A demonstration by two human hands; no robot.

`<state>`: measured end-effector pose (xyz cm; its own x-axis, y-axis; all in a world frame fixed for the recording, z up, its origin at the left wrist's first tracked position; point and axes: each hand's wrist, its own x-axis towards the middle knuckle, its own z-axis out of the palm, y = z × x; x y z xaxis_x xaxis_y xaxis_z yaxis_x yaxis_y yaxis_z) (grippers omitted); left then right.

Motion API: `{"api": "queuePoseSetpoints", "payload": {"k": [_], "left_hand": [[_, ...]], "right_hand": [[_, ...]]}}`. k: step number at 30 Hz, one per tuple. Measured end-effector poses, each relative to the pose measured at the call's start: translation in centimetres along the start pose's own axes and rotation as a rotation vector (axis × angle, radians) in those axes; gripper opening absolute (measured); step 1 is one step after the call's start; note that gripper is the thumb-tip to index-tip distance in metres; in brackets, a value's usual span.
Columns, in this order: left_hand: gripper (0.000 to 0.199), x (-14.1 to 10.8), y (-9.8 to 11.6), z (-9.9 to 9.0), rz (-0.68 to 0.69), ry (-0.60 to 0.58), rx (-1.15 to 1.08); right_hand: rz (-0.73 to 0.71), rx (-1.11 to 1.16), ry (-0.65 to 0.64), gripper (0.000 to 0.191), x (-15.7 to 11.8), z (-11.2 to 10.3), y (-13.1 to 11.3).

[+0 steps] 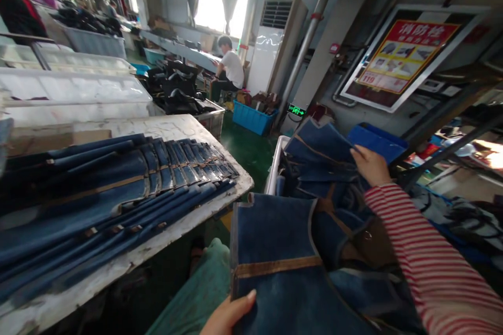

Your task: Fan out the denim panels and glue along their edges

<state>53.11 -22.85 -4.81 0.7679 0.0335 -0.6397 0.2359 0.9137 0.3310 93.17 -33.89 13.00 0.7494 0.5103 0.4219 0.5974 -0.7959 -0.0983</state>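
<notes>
My left hand (230, 314) grips the near edge of a dark blue denim piece (279, 230), thumb on top and fingers hidden beneath. A tan strip crosses this piece, and its edges have grey binding. Farther right, my right hand (371, 165) pinches the edge of another denim piece (322, 141) at a white bin (277, 165). More denim pieces with brown parts lie heaped in the bin, below my right forearm in its red-striped sleeve. On the table to the left, overlapping denim pieces (184, 159) are fanned out in rows.
The worn white table (231, 204) has its corner close to the bin. A blue crate (253, 118) stands on the green floor ahead. A seated person (231, 68) works near the window. White tubs (78, 89) stand at the left, and a slanted metal frame (444, 141) at the right.
</notes>
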Motion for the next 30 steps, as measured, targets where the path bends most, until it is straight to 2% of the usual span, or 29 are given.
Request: {"api": "queuePoseSetpoints", "payload": {"k": [2, 3, 4, 5, 7, 9, 11, 14, 16, 17, 18, 21, 23, 25, 27, 28, 30], "left_hand": [[0.054, -0.4, 0.4, 0.6, -0.040, 0.020, 0.007], [0.059, -0.7, 0.6, 0.9, -0.056, 0.021, -0.003], [0.063, -1.1, 0.8, 1.4, -0.068, 0.014, -0.023], [0.066, -1.6, 0.9, 1.8, -0.076, 0.004, -0.047], [0.070, -2.5, 1.1, 2.7, -0.077, -0.010, -0.075], [0.072, -3.3, 1.2, 3.3, -0.078, 0.007, -0.064], [0.071, -3.8, 1.1, 3.5, -0.096, 0.029, -0.025], [0.070, -3.7, 1.0, 3.4, -0.067, -0.003, 0.070], [0.072, -3.4, 0.9, 3.2, -0.013, -0.036, 0.120], [0.071, -3.2, 0.8, 3.0, -0.002, -0.036, 0.131], [0.069, -2.9, 0.7, 2.9, -0.001, -0.024, 0.134], [0.062, -2.4, 0.3, 2.7, -0.005, 0.036, 0.115], [0.062, -2.0, 0.0, 2.5, 0.018, 0.056, 0.092], [0.062, -1.7, -0.2, 2.3, 0.041, 0.068, 0.068], [0.061, -1.4, -0.3, 2.1, 0.051, 0.076, 0.044], [0.061, -1.3, -0.4, 2.0, 0.051, 0.074, 0.030], [0.062, -1.2, -0.4, 1.9, 0.045, 0.066, 0.012]], "right_hand": [[-0.125, 0.119, 0.193, 0.045, -4.9, -5.1, 1.3], [-0.200, 0.137, 0.173, 0.043, -8.1, -7.3, 1.6], [-0.261, 0.146, 0.081, 0.039, -11.4, -9.3, 1.7], [-0.320, 0.183, -0.089, 0.037, -14.7, -10.9, 1.5], [-0.476, 0.300, -0.538, 0.037, -19.9, -12.7, 0.7], [-0.450, 0.383, -0.829, 0.042, -22.2, -12.6, -0.1], [-0.351, 0.397, -0.940, 0.044, -21.1, -10.6, -0.3], [-0.226, 0.364, -0.809, 0.046, -14.9, -4.9, 0.5], [-0.171, 0.166, -0.718, 0.045, -10.5, -0.1, 1.0], [-0.127, 0.012, -0.693, 0.044, -8.7, 2.4, 1.0], [-0.090, -0.045, -0.665, 0.045, -7.3, 4.8, 0.9], [0.000, -0.146, -0.608, 0.053, -5.7, 10.8, -0.4], [0.062, -0.183, -0.554, 0.047, -5.7, 13.2, -1.1], [0.119, -0.193, -0.478, 0.032, -5.4, 13.8, -1.0], [0.186, -0.184, -0.379, 0.029, -4.3, 12.3, 0.3], [0.228, -0.181, -0.316, 0.032, -3.5, 10.7, 1.4], [0.318, -0.178, -0.163, 0.043, -1.7, 5.9, 4.0]]}}
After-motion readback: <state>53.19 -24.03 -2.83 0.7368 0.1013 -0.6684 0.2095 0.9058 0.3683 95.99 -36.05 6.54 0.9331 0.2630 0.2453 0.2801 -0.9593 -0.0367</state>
